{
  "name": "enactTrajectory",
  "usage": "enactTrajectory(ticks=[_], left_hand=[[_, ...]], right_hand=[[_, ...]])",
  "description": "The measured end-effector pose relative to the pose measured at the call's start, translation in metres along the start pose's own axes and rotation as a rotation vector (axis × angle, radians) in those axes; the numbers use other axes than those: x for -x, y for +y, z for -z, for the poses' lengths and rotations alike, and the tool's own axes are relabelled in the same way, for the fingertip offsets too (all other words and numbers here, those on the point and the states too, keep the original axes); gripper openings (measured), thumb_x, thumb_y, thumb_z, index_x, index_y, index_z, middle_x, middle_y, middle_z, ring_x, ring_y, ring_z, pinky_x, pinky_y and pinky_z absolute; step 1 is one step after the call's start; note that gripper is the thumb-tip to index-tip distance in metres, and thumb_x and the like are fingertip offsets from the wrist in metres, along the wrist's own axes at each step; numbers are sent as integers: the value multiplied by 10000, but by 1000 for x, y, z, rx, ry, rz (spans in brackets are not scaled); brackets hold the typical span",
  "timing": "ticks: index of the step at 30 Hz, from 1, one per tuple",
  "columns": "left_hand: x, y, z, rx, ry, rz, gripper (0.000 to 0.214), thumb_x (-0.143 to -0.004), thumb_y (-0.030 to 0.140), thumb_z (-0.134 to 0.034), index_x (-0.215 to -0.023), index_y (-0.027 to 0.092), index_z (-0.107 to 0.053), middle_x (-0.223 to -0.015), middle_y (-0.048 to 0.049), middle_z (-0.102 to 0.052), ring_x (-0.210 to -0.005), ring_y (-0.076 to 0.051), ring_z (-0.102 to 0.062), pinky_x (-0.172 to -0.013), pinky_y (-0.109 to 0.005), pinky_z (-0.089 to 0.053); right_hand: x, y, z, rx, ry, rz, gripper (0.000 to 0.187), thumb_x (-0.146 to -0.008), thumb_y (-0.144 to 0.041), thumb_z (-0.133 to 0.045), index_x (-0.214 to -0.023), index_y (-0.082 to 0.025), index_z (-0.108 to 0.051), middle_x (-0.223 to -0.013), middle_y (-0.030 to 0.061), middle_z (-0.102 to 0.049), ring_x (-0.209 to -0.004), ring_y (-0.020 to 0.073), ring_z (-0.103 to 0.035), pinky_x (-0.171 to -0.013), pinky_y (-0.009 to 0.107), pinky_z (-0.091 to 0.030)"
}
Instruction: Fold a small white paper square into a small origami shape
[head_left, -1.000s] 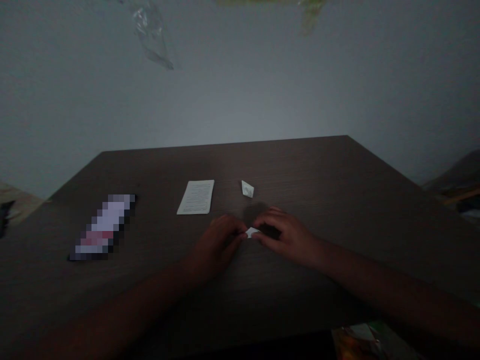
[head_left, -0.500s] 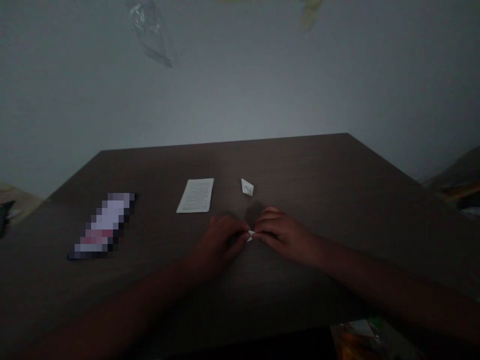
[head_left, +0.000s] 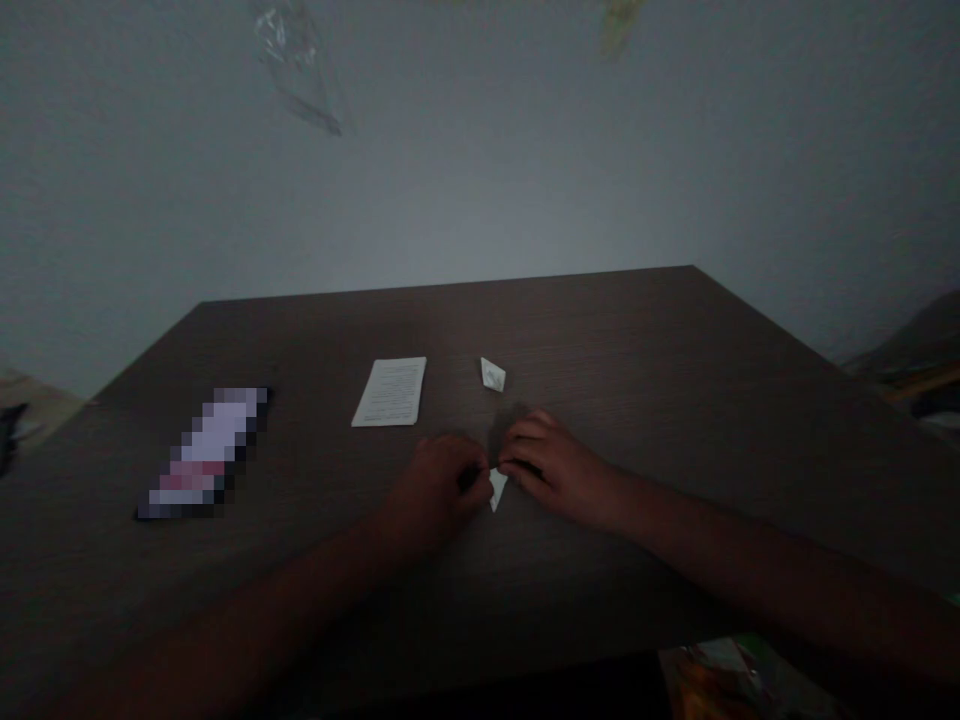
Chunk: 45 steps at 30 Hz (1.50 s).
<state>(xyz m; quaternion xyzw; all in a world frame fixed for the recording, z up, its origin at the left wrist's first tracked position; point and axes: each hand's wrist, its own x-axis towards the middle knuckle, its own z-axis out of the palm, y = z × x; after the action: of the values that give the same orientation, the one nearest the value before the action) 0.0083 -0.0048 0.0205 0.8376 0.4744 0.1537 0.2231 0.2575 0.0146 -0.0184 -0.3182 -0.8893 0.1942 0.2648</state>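
Note:
A small white folded paper piece (head_left: pixel 497 489) lies on the dark wooden table (head_left: pixel 675 400), pinched between both my hands. My left hand (head_left: pixel 439 490) has its fingers curled and touches the piece's left side. My right hand (head_left: pixel 559 465) pinches its upper right edge with bent fingers. Only a narrow triangular tip of the paper shows below the fingertips; the other part is hidden. A second small folded white piece (head_left: pixel 493 374) sits just beyond my hands.
A white printed sheet (head_left: pixel 391 391) lies left of the second piece. A blurred rectangular object (head_left: pixel 204 453) rests at the table's left. A wall stands behind the table; clear plastic (head_left: pixel 296 65) hangs at the top. Colourful items (head_left: pixel 720 680) show below the near edge.
My hands have drawn closer together over the paper. The visible part turned from a flat sliver into a narrow tip pointing down toward me.

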Motion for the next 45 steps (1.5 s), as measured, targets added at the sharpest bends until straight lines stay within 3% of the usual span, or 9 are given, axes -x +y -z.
enactTrajectory(ticks=[7,14,22,27,36,45], left_hand=[[-1,-5,-8,-140,11,-53,209,-955,86,-735,-862,235,-620,-930,-31,-700,-950,-284,-683,-902,-425,-527],[-1,-1,-6,-214,-29,-7,155,-1007,111,-715,-911,222,-665,-981,-38,-716,-1005,-289,-696,-942,-433,-542],[-1,-3,-7,-223,-40,5,136,-1021,130,-708,-936,228,-667,-1003,-40,-729,-1028,-301,-703,-952,-429,-518],[1,-6,-5,-199,-30,-28,151,-1041,143,-722,-938,235,-661,-993,-34,-730,-1015,-288,-691,-909,-398,-487],[3,-4,-4,-190,-17,-49,123,-1041,119,-723,-1062,231,-771,-1105,-61,-787,-1097,-306,-709,-957,-435,-524],[3,-12,1,-135,-71,-111,209,-1025,149,-804,-1164,278,-891,-1205,-65,-840,-1233,-359,-714,-1065,-494,-532]], right_hand=[[0,-1,2,107,27,-51,92,-1181,-246,-752,-1119,-223,-815,-1146,91,-790,-1131,291,-694,-1060,477,-538],[5,-8,1,145,-76,61,98,-1171,-242,-780,-1125,-241,-867,-1055,64,-803,-1032,267,-682,-990,448,-522],[0,-5,-1,37,-86,-73,63,-1144,-264,-857,-1120,-262,-915,-1050,44,-797,-1032,249,-714,-1034,461,-479],[0,-8,-3,33,-87,-129,18,-1087,-255,-923,-1097,-269,-930,-1039,50,-788,-1041,265,-709,-985,453,-469],[1,-15,-1,78,-77,-134,33,-1055,-294,-937,-1063,-268,-918,-1060,60,-790,-1077,287,-698,-979,454,-499],[3,-28,1,125,-130,-196,374,-924,-418,-1054,-1224,-243,-915,-1212,127,-794,-1198,374,-739,-1050,547,-567]])
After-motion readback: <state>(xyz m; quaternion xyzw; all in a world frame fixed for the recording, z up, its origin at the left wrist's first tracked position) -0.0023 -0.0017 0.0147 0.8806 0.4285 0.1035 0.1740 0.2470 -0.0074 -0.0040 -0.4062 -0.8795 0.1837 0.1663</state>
